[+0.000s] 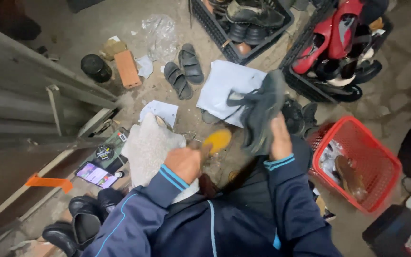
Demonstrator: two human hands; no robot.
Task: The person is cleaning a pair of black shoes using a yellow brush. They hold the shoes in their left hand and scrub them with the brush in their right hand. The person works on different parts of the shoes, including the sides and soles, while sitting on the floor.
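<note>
The dark shoe (259,112) is held up in front of the person, above the lap, and it looks blurred. The right hand (279,139) is pushed against its lower part, and the grip seems closed on the shoe, though the fingers are mostly hidden behind it. The left hand (183,163) is closed around the handle of a brush with a yellow head (217,141), which is just beside the shoe; whether the two touch cannot be told. Both arms wear dark blue sleeves with light blue cuffs.

Under the left hand a whitish cloth (149,147) lies over the knee. On the concrete floor (405,85) beyond, a pair of dark sandals (184,70) lies beside a white sheet (224,85). Near them are a brick (127,68) and a black round can (96,67). A red basket (362,162) stands at the person's right with a brown shoe (349,177) inside. Two black crates (243,28) full of shoes stand farther away, one with red shoes (331,40). A phone with a lit screen (96,175) lies at the left, near black shoes (84,219).
</note>
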